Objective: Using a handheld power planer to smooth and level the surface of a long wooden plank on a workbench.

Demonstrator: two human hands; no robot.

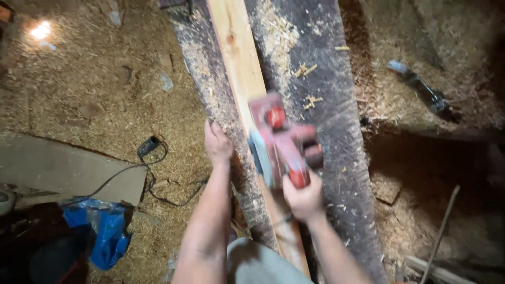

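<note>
A long pale wooden plank (239, 58) lies lengthwise on a dark, sawdust-covered workbench (326, 121). A red electric hand planer (281, 139), blurred by motion, sits on the plank. My right hand (302, 197) is shut on the planer's rear handle. My left hand (217, 143) rests on the bench's left edge beside the plank, fingers curled over the dark wood, holding nothing else.
Wood shavings cover the floor (105, 79). A black power cord and plug (150, 147) trail at the left, near a cardboard sheet (63, 168) and a blue plastic bag (108, 231). A dark bottle-like object (423, 92) lies at the right, and a thin stick (439, 231) at lower right.
</note>
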